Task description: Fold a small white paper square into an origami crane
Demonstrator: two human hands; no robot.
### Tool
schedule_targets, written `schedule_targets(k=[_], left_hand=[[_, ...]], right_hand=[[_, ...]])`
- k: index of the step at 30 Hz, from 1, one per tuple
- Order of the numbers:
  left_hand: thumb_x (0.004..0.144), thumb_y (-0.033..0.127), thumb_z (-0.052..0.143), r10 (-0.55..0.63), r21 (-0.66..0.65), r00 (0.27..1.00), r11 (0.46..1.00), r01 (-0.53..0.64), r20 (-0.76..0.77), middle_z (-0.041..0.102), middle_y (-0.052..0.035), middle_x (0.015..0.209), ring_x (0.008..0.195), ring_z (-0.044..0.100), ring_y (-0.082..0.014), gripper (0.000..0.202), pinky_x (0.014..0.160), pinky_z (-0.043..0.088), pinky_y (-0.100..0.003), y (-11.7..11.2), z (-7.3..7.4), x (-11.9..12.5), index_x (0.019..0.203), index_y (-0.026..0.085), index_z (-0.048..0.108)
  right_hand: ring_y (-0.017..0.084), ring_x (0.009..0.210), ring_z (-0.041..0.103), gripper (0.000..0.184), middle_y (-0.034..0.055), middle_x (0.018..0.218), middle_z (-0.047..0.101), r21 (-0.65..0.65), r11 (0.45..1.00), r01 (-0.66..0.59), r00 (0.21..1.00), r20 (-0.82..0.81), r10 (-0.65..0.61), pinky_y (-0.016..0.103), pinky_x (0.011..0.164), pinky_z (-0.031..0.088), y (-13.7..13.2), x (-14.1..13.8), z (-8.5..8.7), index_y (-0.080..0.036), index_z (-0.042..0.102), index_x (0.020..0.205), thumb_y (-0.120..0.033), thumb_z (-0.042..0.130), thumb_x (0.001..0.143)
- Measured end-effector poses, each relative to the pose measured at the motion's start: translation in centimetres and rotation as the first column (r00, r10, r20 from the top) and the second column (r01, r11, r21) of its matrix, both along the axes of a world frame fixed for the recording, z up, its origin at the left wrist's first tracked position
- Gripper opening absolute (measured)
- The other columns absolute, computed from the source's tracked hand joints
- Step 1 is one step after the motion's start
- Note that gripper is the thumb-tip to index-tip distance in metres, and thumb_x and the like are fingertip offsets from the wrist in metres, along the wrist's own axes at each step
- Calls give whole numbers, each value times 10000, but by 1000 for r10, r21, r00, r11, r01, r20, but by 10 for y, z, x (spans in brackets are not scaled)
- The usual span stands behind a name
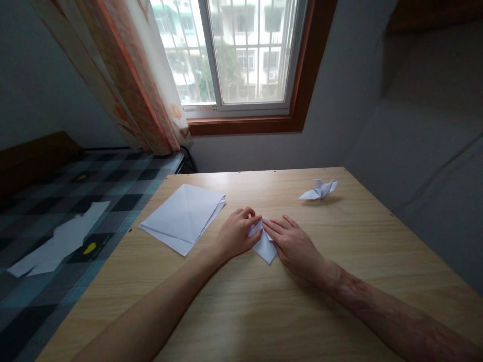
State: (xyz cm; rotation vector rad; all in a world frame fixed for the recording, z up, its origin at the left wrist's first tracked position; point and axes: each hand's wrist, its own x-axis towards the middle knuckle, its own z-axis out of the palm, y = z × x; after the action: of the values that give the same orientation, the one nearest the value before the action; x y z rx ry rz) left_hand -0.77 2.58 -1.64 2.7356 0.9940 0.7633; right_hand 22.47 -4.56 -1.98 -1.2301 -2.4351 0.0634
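A small folded piece of white paper lies on the wooden table between my hands. My left hand is closed, its fingertips pinching the paper's upper left flap. My right hand lies flat on the paper's right side with its fingers stretched out and pressing down. A finished white paper bird sits farther back on the right, apart from both hands.
A stack of creased white sheets lies on the table left of my hands. Left of the table is a bed with a checked cover and loose white paper. A curtain and window are behind.
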Motion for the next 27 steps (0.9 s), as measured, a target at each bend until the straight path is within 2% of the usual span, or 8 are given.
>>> schedule_targets(k=[7,15,23,27], left_hand=[[1036,317,679,-6,-9,1000,1000,6,-11,691,-101,1156,1075,675,-273,256,1010,582,-455,-1,2,0,1267,255,772],[1028,321,690,-8,-12,1000,1000,8,-7,694,-102,1154,1071,677,-274,252,1008,583,-457,-1,2,0,1257,253,772],[1018,308,700,-27,-32,999,999,28,17,706,-117,1274,1165,681,-295,442,1058,578,-471,1,-1,-1,1456,263,674],[1035,313,684,-33,-30,999,999,33,-10,699,-113,1244,1154,674,-286,385,1072,571,-474,1,-1,-2,1416,268,712]], right_hand=[[315,1501,577,628,147,1615,646,-2,1000,-7,1000,18,7,625,1326,382,0,0,-2,-178,610,1581,-26,530,977],[289,1493,606,633,183,1607,644,-2,998,-67,998,1,67,537,1337,423,3,1,-9,-114,626,1553,-10,503,940],[312,1494,616,649,226,1603,636,5,997,-77,997,-8,77,546,1326,447,4,2,-11,-52,628,1552,9,483,922],[302,1479,629,625,205,1588,656,9,997,-74,997,-7,74,538,1326,448,3,3,-9,-88,641,1544,-5,497,942]])
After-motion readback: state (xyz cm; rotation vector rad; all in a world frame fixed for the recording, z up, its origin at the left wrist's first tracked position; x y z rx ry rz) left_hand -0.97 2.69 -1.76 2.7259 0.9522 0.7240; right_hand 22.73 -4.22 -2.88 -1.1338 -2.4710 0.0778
